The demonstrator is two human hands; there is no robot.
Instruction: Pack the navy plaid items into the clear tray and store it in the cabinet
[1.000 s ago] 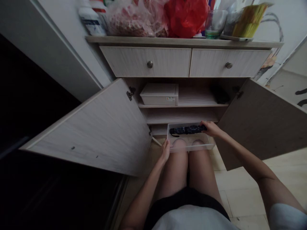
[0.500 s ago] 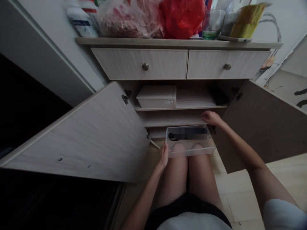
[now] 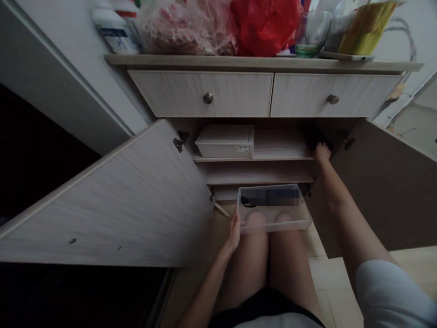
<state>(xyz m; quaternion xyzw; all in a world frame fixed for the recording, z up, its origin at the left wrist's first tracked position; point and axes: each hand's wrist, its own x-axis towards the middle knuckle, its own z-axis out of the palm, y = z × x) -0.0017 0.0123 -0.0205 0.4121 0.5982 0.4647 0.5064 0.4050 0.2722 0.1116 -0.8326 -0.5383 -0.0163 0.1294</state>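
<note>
A clear plastic box rests on my knees, and my left hand grips its left wall. Inside it, along the far side, lie a small black looped thing and dark items blurred out by a pixelated patch. My right hand reaches into the right end of the cabinet's upper shelf. Its fingers are bent at the front of a black object there, whose kind is lost in shadow. The fingertips are partly hidden.
A white lidded box sits at the left of the upper shelf. Two cabinet doors, left and right, stand swung wide. On the cabinet top are bottles, a red plastic bag and a glass.
My right hand has moved from above the clear box, up and right, to the black object on the upper shelf. My left hand keeps its grip on the box.
</note>
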